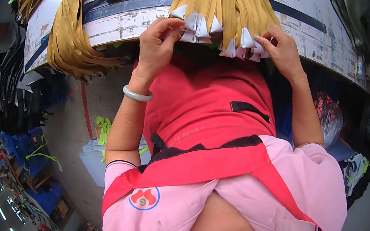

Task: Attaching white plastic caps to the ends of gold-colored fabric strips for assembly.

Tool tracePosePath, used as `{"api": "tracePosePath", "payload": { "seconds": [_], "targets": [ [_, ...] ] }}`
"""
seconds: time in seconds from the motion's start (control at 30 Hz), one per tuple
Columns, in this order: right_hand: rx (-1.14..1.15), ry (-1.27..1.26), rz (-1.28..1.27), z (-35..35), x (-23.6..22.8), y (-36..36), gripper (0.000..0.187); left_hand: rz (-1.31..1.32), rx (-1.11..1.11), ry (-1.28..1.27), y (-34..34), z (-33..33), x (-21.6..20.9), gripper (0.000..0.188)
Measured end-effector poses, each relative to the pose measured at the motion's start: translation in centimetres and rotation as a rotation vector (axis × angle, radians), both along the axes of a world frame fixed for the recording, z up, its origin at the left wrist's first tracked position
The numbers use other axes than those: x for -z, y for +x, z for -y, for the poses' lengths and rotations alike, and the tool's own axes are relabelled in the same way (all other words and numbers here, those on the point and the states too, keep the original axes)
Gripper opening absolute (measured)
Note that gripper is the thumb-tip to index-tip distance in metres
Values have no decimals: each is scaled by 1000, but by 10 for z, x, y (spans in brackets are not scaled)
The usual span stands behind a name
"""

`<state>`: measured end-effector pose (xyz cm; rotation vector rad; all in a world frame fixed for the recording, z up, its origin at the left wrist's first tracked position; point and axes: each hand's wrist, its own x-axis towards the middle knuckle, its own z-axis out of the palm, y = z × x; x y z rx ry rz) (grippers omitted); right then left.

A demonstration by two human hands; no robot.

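A row of tan zippers (224, 3) lies side by side over the table's near edge, their ends covered with whitish tabs (203, 28). At the row's left end is my left hand (157, 43), its thumb and forefinger pinched at a zipper's tab; the exact grip is partly hidden by the fingers. My right hand (283, 50) is at the right end, thumb and forefinger closed on another zipper's tab. Some tabs between the hands stand up, folded to points, while others hang below the edge.
The table (128, 17) has a worn white top with dark tape strips. A tied tan bundle (70, 42) droops over its edge at left. Black strips (12, 96) hang beyond it, near blue crates (23, 152). Under the table at right is a clear plastic bag (330, 121).
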<state>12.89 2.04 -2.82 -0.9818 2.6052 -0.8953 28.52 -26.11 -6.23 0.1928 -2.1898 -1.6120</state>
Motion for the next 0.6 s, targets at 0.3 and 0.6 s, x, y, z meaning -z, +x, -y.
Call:
{"api": "tracePosePath", "payload": {
  "seconds": [0.3, 0.6],
  "targets": [
    [-102, -105, 37, 10, -4, 21, 14, -235, 258, -493, -57, -85, -19, 23],
    [-170, -462, 194, 24, -9, -5, 18, 20, 359, -89, -69, -56, -26, 10]
  ]
}}
